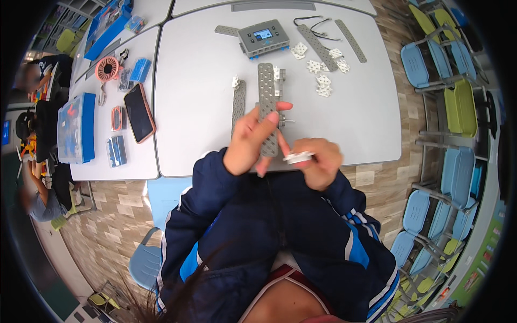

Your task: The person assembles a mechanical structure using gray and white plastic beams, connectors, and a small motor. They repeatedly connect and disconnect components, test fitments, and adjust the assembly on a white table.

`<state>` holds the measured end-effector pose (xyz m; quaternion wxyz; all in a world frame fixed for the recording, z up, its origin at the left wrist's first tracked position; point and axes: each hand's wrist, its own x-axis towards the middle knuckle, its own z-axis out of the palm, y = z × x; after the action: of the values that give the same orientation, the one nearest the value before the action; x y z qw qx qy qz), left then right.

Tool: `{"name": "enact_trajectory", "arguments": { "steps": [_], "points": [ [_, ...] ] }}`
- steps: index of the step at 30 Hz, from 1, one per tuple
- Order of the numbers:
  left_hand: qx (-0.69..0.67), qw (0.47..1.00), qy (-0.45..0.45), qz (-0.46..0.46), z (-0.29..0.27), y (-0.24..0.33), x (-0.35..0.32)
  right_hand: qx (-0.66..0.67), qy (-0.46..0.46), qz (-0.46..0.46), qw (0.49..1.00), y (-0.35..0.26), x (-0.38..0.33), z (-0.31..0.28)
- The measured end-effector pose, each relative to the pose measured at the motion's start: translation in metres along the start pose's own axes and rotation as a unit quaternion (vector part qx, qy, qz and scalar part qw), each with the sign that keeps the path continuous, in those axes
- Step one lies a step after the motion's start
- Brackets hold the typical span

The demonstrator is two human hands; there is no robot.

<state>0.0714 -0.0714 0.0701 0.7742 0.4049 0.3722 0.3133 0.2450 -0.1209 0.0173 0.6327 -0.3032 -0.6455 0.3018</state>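
My left hand is closed round a long grey perforated beam, held upright in view above the table's near edge. In the fingers of my right hand is a small white plastic connector, just right of the beam's lower end. Partly hidden behind the held beam lies an assembly of grey beam pieces with white connectors and a thin shaft. To the left rests another grey beam, with a white connector at its far end.
A grey controller with a lit screen sits farther back. Right of it are black cables, grey beams and several white connectors. The left table holds a phone, a pink fan and a blue bin.
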Motion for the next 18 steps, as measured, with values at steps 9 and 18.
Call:
{"name": "enact_trajectory", "arguments": {
  "steps": [9,18],
  "points": [
    [0.266,0.931,0.243,0.058,-0.09,0.004,0.015,-0.38,0.065,0.258,0.886,0.052,0.049,-0.094],
    [0.618,0.698,0.348,0.103,-0.117,-0.015,0.034,-0.506,-0.111,0.147,0.843,0.037,0.088,-0.055]
  ]
}}
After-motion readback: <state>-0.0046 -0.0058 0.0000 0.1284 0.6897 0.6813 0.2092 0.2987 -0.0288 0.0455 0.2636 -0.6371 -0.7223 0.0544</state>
